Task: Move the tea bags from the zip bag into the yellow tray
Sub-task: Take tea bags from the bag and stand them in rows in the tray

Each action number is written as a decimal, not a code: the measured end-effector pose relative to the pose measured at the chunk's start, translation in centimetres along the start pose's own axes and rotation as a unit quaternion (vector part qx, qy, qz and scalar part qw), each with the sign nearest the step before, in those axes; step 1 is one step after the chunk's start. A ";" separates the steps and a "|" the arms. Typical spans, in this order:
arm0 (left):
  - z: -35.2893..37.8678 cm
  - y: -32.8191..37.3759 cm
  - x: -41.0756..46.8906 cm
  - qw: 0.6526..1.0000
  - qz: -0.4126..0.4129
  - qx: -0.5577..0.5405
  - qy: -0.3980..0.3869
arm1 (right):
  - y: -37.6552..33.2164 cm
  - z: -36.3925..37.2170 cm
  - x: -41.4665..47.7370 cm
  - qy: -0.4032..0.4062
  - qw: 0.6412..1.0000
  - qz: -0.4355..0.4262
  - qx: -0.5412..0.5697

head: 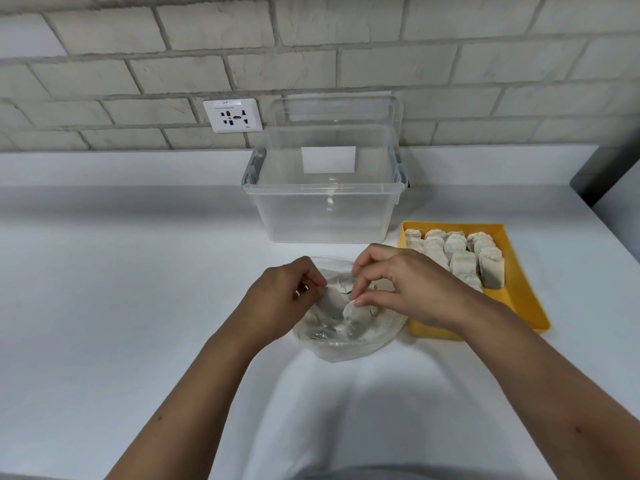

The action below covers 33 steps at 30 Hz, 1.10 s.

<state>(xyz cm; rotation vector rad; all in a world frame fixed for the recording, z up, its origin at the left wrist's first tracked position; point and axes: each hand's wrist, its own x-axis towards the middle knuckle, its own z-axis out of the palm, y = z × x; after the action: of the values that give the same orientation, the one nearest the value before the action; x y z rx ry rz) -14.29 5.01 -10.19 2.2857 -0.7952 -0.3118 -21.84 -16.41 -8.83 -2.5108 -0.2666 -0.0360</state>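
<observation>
Forearms enter from the bottom edge, two hands meeting over one zip bag [346,344] on the white counter [104,289]. The left hand [285,294] has its fingers curled and appears to pinch the bag's open edge to hold the mouth apart. The right hand [401,289] pinches one tea bag [353,317] by its top corner between thumb and fingertip, and it sits partly out of the mouth. A few more lie inside, count unclear through the crumpled plastic.

Just to the right is one yellow tray [519,306], touching or nearly touching the zip bag. It holds about a dozen tea bags [457,251] standing in rows, some hidden behind the right hand.

Likely risks:
- Thin threads in the zip bag snag, and extra ones get dragged onto the counter.
- The corner pinch is light, so a drop short of the tray is possible.
- The wrist may brush the near rows and topple them.

Further back are one clear plastic box [325,209], one lid [339,109] leaning behind it, and one wall socket [232,115].
</observation>
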 end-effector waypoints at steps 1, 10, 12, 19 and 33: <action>0.2 0.1 0.1 1.000 0.010 0.004 -0.008 | -0.1 0.3 0.3 -0.010 1.000 -0.006 0.005; 0.5 0.1 0.5 0.991 -0.028 -0.133 -0.009 | -0.2 2.4 1.1 0.048 0.990 0.046 0.122; 0.6 -0.2 0.6 0.977 -0.050 -0.208 0.002 | -0.1 2.6 1.4 0.071 0.987 0.054 0.130; 0.9 -0.4 0.7 0.976 -0.060 -0.193 0.087 | -0.8 3.3 2.9 0.175 0.965 0.050 0.186; 1.5 -2.9 0.3 0.967 -0.146 -0.172 0.115 | -0.6 11.8 4.3 -0.055 0.961 0.267 0.042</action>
<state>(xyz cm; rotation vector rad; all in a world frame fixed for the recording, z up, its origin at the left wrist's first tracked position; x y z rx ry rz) -13.37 5.75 -13.26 2.0554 -0.2601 -0.2851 -18.15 -8.31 -17.70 -2.4225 0.3632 0.3253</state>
